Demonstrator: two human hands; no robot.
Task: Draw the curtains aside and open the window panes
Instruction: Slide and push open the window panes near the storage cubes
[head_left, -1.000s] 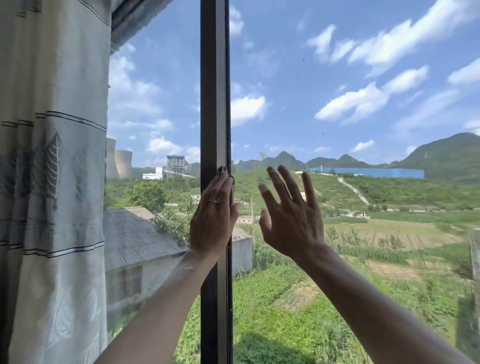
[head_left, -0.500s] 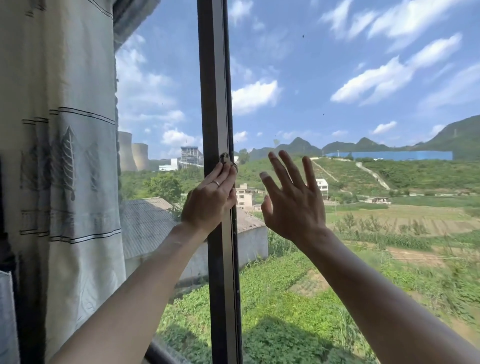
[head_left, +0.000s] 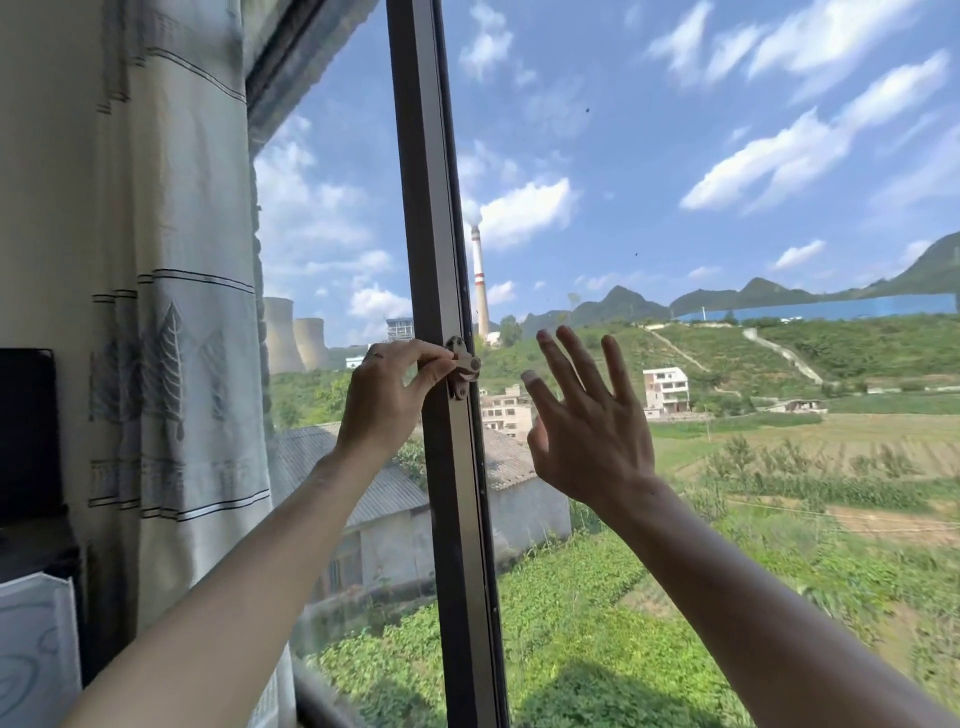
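A pale curtain (head_left: 171, 322) with a leaf pattern hangs bunched at the left side of the window. A dark vertical window frame bar (head_left: 441, 208) runs between the left pane (head_left: 332, 218) and the right pane (head_left: 727, 234). A small metal latch (head_left: 462, 366) sits on that bar at mid height. My left hand (head_left: 389, 400) pinches the latch with fingers and thumb. My right hand (head_left: 587, 421) is flat, fingers spread, on or close against the right pane just right of the bar.
A dark screen or box (head_left: 26, 436) and a pale patterned object (head_left: 36, 649) stand at the far left beside the curtain. The lower window frame (head_left: 317, 696) runs along the bottom left. Outside lie fields, houses, cooling towers and a chimney.
My left hand has gone from lying flat over the latch to pinching it with its fingertips. My view has shifted, bringing the curtain and dark object at left further into sight. My right hand stays spread.
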